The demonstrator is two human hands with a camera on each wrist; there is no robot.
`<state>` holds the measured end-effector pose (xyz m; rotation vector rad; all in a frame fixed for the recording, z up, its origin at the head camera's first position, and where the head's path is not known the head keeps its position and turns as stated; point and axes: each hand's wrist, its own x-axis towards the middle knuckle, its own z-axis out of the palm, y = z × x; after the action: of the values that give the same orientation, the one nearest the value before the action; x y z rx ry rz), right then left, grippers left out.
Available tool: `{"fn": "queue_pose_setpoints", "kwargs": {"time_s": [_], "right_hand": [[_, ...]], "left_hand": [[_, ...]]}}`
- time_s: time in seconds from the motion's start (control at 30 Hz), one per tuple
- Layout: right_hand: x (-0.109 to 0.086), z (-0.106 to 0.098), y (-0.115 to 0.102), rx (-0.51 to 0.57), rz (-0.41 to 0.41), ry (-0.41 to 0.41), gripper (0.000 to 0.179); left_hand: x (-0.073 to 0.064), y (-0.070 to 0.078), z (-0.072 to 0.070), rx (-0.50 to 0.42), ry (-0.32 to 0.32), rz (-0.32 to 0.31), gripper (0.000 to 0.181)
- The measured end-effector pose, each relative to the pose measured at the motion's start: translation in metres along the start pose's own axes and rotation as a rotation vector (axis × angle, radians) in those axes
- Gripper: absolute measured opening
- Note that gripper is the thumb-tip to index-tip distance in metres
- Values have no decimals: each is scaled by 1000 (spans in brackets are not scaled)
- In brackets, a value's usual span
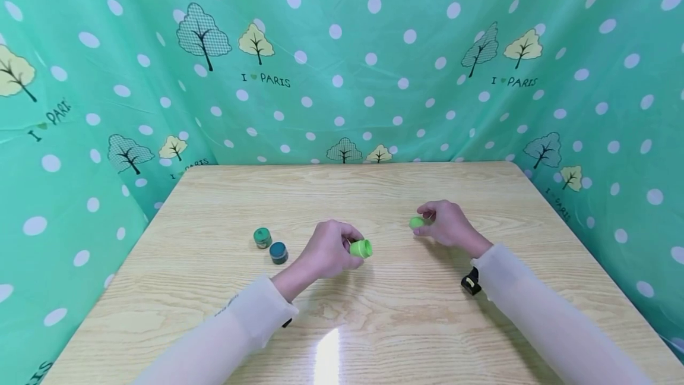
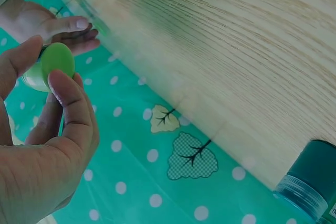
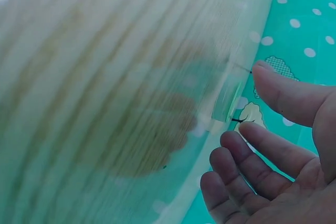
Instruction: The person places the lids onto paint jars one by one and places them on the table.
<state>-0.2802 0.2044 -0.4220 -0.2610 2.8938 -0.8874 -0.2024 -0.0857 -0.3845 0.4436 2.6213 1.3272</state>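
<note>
My left hand (image 1: 332,248) pinches a small light green paint jar (image 1: 360,248) between thumb and fingers, its open mouth turned to the right. From the left wrist, the jar's round green end (image 2: 59,61) shows between the fingertips. Over the right part of the table, my right hand (image 1: 446,224) has thumb and fingers spread around a light green lid (image 1: 417,223). In the right wrist view the lid (image 3: 226,103) appears blurred just beyond the separated fingertips. Left of my left hand stand a green paint jar (image 1: 262,237) and a dark blue paint jar (image 1: 278,253).
Both hands are over a light wooden table (image 1: 224,195). A green dotted curtain (image 1: 342,64) with printed trees hangs behind it and along both sides. A black strap device (image 1: 471,282) is at my right wrist. Light reflects off the table's front.
</note>
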Motion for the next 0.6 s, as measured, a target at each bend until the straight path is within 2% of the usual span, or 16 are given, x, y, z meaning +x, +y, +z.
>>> {"fn": "queue_pose_setpoints", "kwargs": {"time_s": [0.6], "right_hand": [[11, 4, -6, -73, 31, -49, 51]], "left_hand": [[-3, 0, 5, -5, -24, -16, 27]]}}
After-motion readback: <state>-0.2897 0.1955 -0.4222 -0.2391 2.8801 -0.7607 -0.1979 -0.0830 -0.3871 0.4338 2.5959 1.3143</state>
